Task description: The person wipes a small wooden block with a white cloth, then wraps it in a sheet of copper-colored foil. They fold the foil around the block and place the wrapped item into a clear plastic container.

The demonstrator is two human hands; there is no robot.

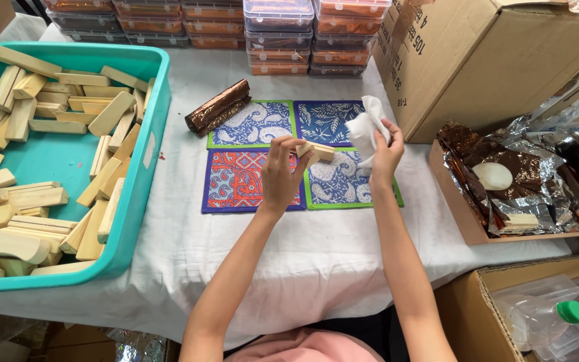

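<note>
Pink cloth at the bottom edge, cut off by the frame, is closest to the lens, and two bare forearms rise from it over the white tablecloth, which is wrinkled and hangs past the table's front edge. At far left, a turquoise plastic tub, cropped on its left side, holds a loose heap of pale, smooth wooden blocks, some rectangular and some rounded. At upper right a big corrugated cardboard box runs out of view. Below it a shallow cardboard tray carries crumpled brown and silver foil; what lies under the foil is hard to make out. Stacked clear lidded containers line the back, tops cut off. Four patterned fabric mats lie together at the middle, partly hidden by the hands, with a foil-wrapped roll beside them. Over the mats, the left hand pinches a small wooden block between its fingertips, lifted clear of the mats. The right hand grips a crumpled white cloth, bunched just beside the block.
</note>
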